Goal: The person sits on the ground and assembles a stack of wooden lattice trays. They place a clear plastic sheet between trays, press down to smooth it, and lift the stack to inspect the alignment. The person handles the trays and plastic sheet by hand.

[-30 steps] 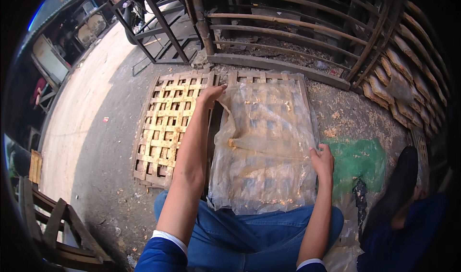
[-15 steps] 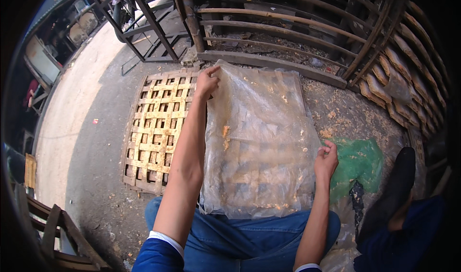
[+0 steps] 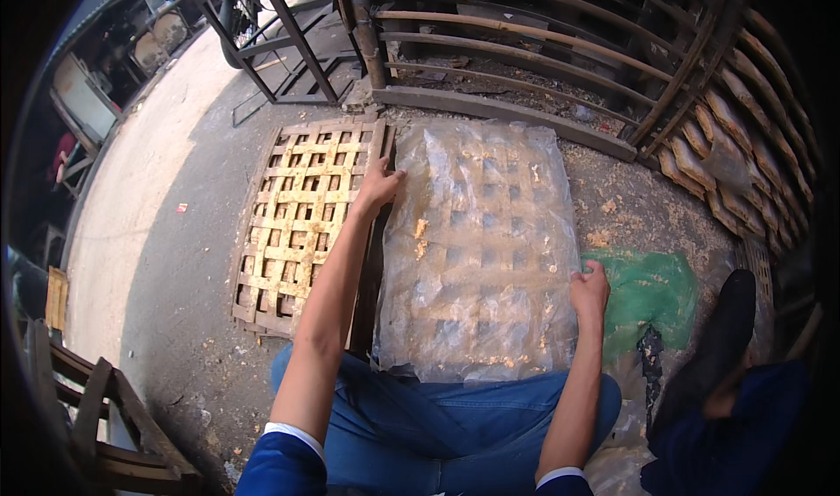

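Head view: translucent plastic sheet point(image 3: 481, 308) mid-frame, creased, just right of the lattice panel point(image 3: 302, 212) at centre-left. Left hand point(image 3: 378, 188) at its upper-left edge, fingers part-curled — can't tell if they pinch film. Right hand point(image 3: 591, 293), right of centre, fingers curled at the sheet's right edge; grip closure unclear too. Film looks thin — tension evenly outward, ease creases out, don't yank.
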{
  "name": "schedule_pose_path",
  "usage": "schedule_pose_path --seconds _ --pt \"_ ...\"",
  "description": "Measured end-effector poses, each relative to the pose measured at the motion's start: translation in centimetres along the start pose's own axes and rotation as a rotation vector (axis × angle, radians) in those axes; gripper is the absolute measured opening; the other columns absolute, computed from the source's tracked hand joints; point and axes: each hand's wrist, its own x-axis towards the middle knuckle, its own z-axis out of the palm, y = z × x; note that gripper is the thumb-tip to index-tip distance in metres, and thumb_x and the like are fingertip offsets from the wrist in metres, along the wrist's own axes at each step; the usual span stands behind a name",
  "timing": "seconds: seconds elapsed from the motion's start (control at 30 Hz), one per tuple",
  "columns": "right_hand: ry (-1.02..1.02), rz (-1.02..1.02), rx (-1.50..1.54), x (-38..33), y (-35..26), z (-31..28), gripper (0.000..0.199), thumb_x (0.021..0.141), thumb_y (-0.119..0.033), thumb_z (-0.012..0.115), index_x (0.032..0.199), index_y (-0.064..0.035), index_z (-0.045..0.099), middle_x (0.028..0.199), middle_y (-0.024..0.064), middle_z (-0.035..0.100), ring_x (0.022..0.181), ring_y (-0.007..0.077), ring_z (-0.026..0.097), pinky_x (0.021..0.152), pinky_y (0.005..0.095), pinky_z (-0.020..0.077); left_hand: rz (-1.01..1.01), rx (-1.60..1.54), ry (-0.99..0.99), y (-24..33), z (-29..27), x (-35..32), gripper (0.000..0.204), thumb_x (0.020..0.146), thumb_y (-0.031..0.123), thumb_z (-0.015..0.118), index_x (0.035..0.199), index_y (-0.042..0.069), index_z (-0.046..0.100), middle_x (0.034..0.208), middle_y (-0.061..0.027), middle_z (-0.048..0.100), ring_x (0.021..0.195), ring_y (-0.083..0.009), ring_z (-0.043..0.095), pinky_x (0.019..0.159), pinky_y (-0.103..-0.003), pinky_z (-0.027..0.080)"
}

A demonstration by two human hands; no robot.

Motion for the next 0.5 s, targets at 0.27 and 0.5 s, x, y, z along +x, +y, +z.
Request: schedule_pose_path --seconds 0.27,0.5 --pt "0.052 -0.026 0.092 -0.7 -0.9 0.6 0.044 0.086 -0.015 0.070 0.127 -0.0029 0.058 0.100 0.0162 0.073 0.099 0.0353 0.069 0.089 0.0440 0.0515 -0.152 0.065 0.024 -1.8 -1.7 -10.5 0.063 0.091 0.038 0.071 0.134 -0.006 0.056 0.108 -0.0185 0.068 0.093 -0.0218 0.065 0.078 -0.034 0.052" --pt "0.055 -0.073 0.022 0.0 -0.5 0.8 0.040 0.085 -0.010 0.067 0.124 -0.0026 0.059 0.101 0.0180 0.073 0.099 0.0362 0.069 0.088 0.0441 0.0516 -0.081 -0.012 0.059 -3.7 -1.1 -14.7 0.051 0.087 0.022 0.074 0.127 -0.005 0.059 0.094 -0.0080 0.068 0.076 -0.0141 0.062 0.069 -0.030 0.050"
